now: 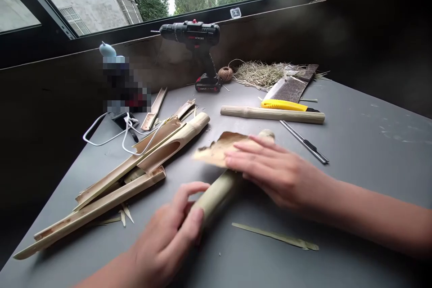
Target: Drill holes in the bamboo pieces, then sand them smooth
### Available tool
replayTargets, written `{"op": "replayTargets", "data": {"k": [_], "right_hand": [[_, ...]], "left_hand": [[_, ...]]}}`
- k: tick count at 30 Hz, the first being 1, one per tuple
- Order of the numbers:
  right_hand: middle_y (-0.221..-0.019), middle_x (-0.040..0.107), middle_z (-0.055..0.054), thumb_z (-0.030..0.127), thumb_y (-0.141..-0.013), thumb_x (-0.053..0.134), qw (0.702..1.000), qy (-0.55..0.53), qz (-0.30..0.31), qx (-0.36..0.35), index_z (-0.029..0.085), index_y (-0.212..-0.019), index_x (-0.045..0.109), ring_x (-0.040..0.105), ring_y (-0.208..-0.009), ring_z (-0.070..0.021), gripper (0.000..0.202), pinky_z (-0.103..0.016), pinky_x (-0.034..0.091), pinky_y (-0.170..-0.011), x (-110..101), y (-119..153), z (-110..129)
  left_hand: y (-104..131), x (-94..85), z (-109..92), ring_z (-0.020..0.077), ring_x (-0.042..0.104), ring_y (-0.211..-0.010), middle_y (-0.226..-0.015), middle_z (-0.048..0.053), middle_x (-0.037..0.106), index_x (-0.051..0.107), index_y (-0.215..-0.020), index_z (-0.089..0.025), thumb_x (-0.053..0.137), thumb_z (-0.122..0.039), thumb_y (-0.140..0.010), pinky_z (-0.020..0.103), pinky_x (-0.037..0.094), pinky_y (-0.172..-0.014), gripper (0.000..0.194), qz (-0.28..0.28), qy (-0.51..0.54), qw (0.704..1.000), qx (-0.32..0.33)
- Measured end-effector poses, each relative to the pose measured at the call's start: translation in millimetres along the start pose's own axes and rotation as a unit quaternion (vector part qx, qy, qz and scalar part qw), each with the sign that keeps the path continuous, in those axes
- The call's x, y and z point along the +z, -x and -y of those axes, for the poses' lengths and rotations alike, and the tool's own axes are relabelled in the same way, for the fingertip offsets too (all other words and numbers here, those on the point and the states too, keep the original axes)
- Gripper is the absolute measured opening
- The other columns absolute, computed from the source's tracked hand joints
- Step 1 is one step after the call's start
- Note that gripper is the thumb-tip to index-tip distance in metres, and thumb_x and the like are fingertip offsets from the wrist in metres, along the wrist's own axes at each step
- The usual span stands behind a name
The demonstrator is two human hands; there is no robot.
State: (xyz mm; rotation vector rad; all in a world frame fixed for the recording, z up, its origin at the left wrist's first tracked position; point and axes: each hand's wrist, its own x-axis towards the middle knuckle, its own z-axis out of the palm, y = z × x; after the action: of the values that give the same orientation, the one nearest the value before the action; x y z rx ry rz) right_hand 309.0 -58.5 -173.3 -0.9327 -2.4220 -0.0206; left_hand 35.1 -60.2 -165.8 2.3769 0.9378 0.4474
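My left hand [172, 229] wraps round the near end of a pale bamboo tube [218, 191] that slants up to the right over the grey table [371, 144]. On the tube's upper part lies my right hand [270, 168], fingers pressed together over a thin tan sheet [222, 146] with a ragged dark edge, perhaps sandpaper. The sheet is slightly blurred and sticks out left of the fingertips. Beyond them shows the tube's rounded far end [267, 134].
Split bamboo pieces [111, 202] lie at the left near a white cable [97, 144]. Behind stand a drill [202, 49], twine [225, 74] and straw [259, 74]. A cleaver [290, 87], yellow cutter [283, 105], bamboo stick [270, 114] and metal tool [305, 142] are at right; a strip [275, 235] lies in front.
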Motion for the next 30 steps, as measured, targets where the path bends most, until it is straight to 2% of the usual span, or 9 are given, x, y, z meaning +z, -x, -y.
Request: {"op": "replayTargets", "data": {"k": [3,7,10,13,17,21,26,28,30], "right_hand": [[-0.137,0.063,-0.011,0.01,-0.099,0.041,0.996,0.036,-0.03,0.082,0.014,-0.136,0.053,0.054,-0.131,-0.0251,0.039,-0.051,0.036,-0.117,-2.5,-0.8,-12.9],[-0.136,0.063,-0.009,0.015,-0.101,0.039,0.994,-0.003,-0.008,0.11,0.018,-0.136,0.053,0.056,-0.13,-0.0234,0.038,-0.052,0.039,-0.115,3.6,-1.6,-28.4],[-0.135,0.064,-0.008,0.018,-0.102,0.039,0.991,-0.04,-0.026,0.126,0.021,-0.136,0.053,0.057,-0.129,-0.0228,0.037,-0.054,0.035,-0.117,6.7,-2.4,-34.3],[-0.136,0.063,-0.011,0.016,-0.102,0.04,0.992,-0.057,-0.04,0.106,0.018,-0.138,0.052,0.054,-0.132,-0.0228,0.038,-0.054,0.032,-0.119,7.3,-1.9,-23.3],[-0.145,0.054,-0.015,0.012,-0.099,0.043,0.994,-0.103,0.011,0.019,0.011,-0.136,0.054,0.043,-0.141,-0.0209,0.038,-0.043,0.033,-0.12,12.8,2.4,18.2],[-0.148,0.051,-0.014,0.006,-0.095,0.041,0.988,-0.136,0.047,-0.047,0.009,-0.14,0.051,0.04,-0.143,-0.021,0.046,-0.042,0.032,-0.121,20.0,4.4,18.0],[-0.134,0.065,-0.011,0.014,-0.098,0.041,0.99,-0.048,-0.019,0.129,0.02,-0.131,0.062,0.056,-0.131,-0.0283,0.039,-0.056,0.041,-0.113,14.2,0.8,-41.1],[-0.139,0.061,-0.012,0.015,-0.099,0.041,0.99,-0.033,-0.017,0.138,0.018,-0.134,0.059,0.05,-0.136,-0.0288,0.039,-0.056,0.039,-0.115,11.8,1.3,-40.2],[-0.148,0.051,-0.014,0.011,-0.099,0.04,0.996,-0.043,-0.004,0.075,0.014,-0.138,0.054,0.04,-0.143,-0.0269,0.041,-0.053,0.033,-0.119,12.1,2.6,-24.3]], "left_hand": [[-0.2,-1.7,0.6,0.0103,0.056,-0.043,-0.054,-0.011,0.057,0.038,-0.132,-0.025,0.025,-0.026,-0.106,0.021,0.037,-0.044,0.03,-0.005,-0.045,0.999,-0.029],[2.0,-0.4,5.0,0.015,0.063,-0.05,-0.069,-0.004,0.065,0.042,-0.134,-0.018,0.036,-0.03,-0.103,0.027,0.04,-0.047,0.033,-0.055,-0.295,0.947,0.114],[2.9,1.2,5.9,0.0184,0.065,-0.054,-0.07,0.0,0.065,0.048,-0.127,-0.013,0.04,-0.04,-0.102,0.029,0.043,-0.047,0.038,-0.06,-0.373,0.915,0.14],[3.3,3.9,3.4,0.018,0.061,-0.047,-0.063,-0.002,0.059,0.055,-0.108,-0.015,0.039,-0.037,-0.102,0.03,0.04,-0.044,0.028,-0.057,-0.397,0.907,0.127],[4.4,6.6,-2.5,0.0179,0.054,-0.04,-0.055,-0.002,0.053,0.052,-0.081,-0.021,0.037,-0.032,-0.102,0.032,0.034,-0.042,0.028,-0.076,-0.429,0.892,0.12],[4.4,5.4,-3.0,0.0164,0.055,-0.04,-0.053,-0.002,0.055,0.052,-0.078,-0.021,0.034,-0.031,-0.103,0.031,0.03,-0.043,0.033,-0.081,-0.409,0.899,0.133],[2.9,4.0,7.1,0.0138,0.047,-0.035,-0.046,-0.007,0.048,0.048,-0.077,-0.022,0.033,-0.039,-0.103,0.029,0.021,-0.042,0.034,-0.03,-0.337,0.94,0.045],[2.5,3.5,9.4,0.0126,0.046,-0.036,-0.047,-0.008,0.047,0.047,-0.079,-0.022,0.034,-0.04,-0.102,0.028,0.022,-0.043,0.032,-0.012,-0.279,0.96,0.006],[1.9,1.5,9.5,0.0115,0.048,-0.039,-0.051,-0.008,0.05,0.049,-0.085,-0.022,0.034,-0.037,-0.102,0.026,0.026,-0.045,0.027,0.0,-0.216,0.976,0.001]]}}
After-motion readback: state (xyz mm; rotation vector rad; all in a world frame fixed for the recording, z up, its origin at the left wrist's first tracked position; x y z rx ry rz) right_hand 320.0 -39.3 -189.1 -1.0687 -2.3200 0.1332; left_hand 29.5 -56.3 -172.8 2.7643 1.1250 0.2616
